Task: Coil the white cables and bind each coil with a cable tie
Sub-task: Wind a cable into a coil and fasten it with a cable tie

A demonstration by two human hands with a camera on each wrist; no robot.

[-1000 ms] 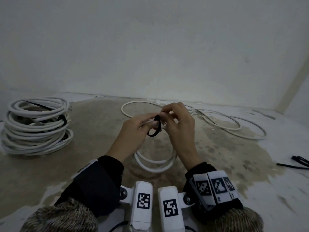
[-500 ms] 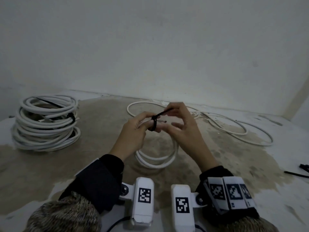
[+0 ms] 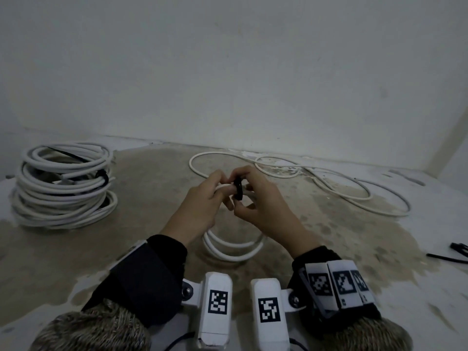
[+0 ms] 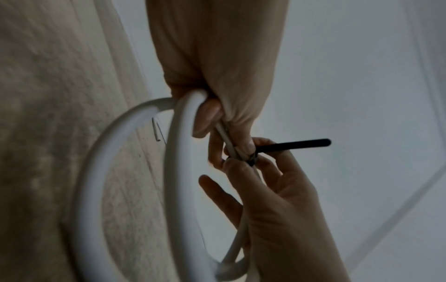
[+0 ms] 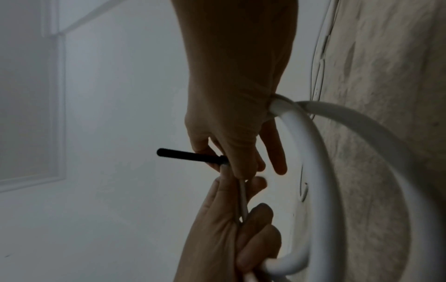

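- My left hand grips the small white coil, held above the floor in the near centre.
- My right hand pinches the black cable tie wrapped round the coil's top.
- Tie tail sticks out sideways.
- Bound coil stack sits far left.
- Loose white cable lies far right.

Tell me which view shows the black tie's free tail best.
The left wrist view: the tie sticks out sideways from the coil, sharp against the pale wall. The right wrist view shows the tail too, partly behind fingers. The head view shows only the loop between both hands.
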